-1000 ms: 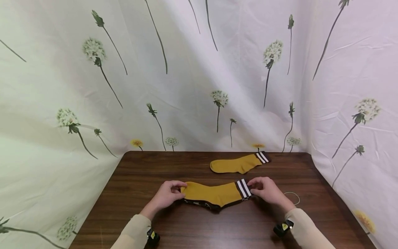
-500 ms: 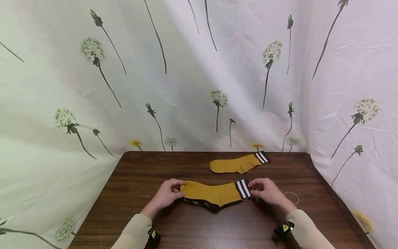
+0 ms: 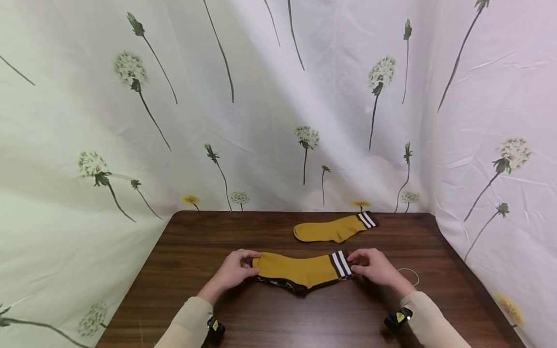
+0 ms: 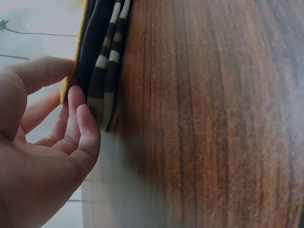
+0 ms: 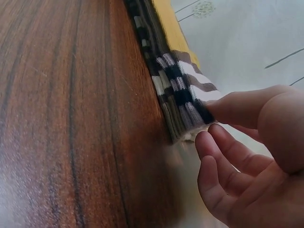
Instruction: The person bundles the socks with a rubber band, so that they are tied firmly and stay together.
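Mustard-yellow sock lies stretched lengthwise between the two hands, over the middle of the table, its toe to the left, its heel bulging toward the person and its dark cuff with two white bands to the right. It tops a stack of dark patterned socks, whose edges show along the near side; in both wrist views these lower layers carry stripes of black, pale and olive tones. Whether the stack rests on the table or is held just above it, I cannot tell.

The left hand pinches the toe end, thumb on the near side. The right hand pinches the cuff end between thumb and fingers.

Beyond the stack and apart from it, a second yellow sock with the same banded cuff lies flat near the far edge, slanting up toward the right. A thin pale loop lies just beside the right wrist. Both arms wear cream sleeves. A white fabric backdrop printed with dandelions hangs behind the table.
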`<action>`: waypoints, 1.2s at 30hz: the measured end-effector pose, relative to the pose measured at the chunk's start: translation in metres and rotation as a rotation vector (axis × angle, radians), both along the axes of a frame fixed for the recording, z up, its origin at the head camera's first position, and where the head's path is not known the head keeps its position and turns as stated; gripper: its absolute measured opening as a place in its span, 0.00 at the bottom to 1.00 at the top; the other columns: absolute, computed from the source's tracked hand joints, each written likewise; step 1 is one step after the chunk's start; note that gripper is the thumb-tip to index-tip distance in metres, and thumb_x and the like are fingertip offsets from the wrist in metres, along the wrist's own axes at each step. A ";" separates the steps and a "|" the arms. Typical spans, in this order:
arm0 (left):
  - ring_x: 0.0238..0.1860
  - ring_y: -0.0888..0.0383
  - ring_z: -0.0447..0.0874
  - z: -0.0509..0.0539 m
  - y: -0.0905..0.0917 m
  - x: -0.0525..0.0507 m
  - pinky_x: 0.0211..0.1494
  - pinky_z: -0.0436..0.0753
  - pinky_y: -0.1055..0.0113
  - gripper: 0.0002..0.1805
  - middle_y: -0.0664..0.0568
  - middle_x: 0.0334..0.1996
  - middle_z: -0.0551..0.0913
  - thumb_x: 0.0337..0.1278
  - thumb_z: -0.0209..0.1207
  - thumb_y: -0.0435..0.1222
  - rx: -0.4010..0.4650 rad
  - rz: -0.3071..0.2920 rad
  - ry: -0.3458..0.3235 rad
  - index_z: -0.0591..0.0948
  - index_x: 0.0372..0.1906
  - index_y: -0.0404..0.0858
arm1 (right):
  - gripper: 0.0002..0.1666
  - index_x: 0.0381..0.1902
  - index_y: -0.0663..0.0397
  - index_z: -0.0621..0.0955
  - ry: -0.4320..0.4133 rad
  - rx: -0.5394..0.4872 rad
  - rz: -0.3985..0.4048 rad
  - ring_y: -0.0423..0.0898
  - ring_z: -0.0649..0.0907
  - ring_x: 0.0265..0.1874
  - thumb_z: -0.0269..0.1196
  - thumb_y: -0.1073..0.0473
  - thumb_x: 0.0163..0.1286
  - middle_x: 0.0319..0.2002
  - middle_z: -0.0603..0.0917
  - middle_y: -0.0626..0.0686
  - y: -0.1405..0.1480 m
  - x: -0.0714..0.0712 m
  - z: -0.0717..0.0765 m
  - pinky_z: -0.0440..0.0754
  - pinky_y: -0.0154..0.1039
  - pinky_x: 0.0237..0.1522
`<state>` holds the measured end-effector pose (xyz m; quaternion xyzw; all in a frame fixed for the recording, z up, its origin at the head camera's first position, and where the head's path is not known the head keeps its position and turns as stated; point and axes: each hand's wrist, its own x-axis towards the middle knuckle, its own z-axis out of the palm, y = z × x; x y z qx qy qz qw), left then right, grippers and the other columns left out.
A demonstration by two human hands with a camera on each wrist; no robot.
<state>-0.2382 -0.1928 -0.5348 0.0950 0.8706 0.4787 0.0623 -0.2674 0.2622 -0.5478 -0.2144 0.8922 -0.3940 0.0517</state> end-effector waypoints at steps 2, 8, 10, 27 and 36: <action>0.34 0.54 0.81 0.000 0.000 0.000 0.31 0.79 0.66 0.21 0.40 0.52 0.82 0.59 0.73 0.30 -0.005 0.003 -0.005 0.86 0.58 0.33 | 0.09 0.46 0.51 0.88 0.000 0.001 0.005 0.36 0.82 0.31 0.71 0.62 0.69 0.42 0.89 0.50 0.000 -0.001 0.000 0.82 0.36 0.31; 0.33 0.55 0.81 0.004 0.001 -0.001 0.31 0.80 0.67 0.20 0.39 0.53 0.80 0.58 0.74 0.30 -0.013 -0.001 -0.004 0.86 0.56 0.32 | 0.08 0.46 0.51 0.88 0.001 0.007 0.024 0.37 0.81 0.30 0.71 0.62 0.69 0.41 0.88 0.49 0.000 -0.002 0.004 0.81 0.36 0.32; 0.34 0.55 0.82 0.007 0.001 -0.002 0.30 0.80 0.66 0.20 0.38 0.54 0.79 0.58 0.74 0.31 -0.004 -0.002 -0.002 0.86 0.55 0.32 | 0.08 0.46 0.51 0.88 0.003 0.019 0.029 0.37 0.81 0.30 0.71 0.62 0.70 0.42 0.88 0.49 0.000 -0.003 0.006 0.81 0.36 0.32; 0.53 0.42 0.84 0.022 0.026 -0.014 0.57 0.82 0.46 0.10 0.47 0.53 0.83 0.61 0.72 0.33 -0.043 0.069 0.132 0.90 0.47 0.41 | 0.06 0.46 0.49 0.89 0.001 0.040 -0.038 0.42 0.85 0.41 0.69 0.61 0.73 0.44 0.89 0.48 0.005 -0.011 0.022 0.82 0.40 0.43; 0.52 0.42 0.83 0.027 0.045 -0.021 0.59 0.80 0.44 0.09 0.47 0.50 0.86 0.60 0.72 0.33 -0.060 0.014 0.200 0.90 0.45 0.43 | 0.06 0.46 0.52 0.89 0.042 0.047 -0.065 0.44 0.84 0.42 0.69 0.61 0.73 0.43 0.89 0.47 0.010 -0.020 0.024 0.82 0.44 0.44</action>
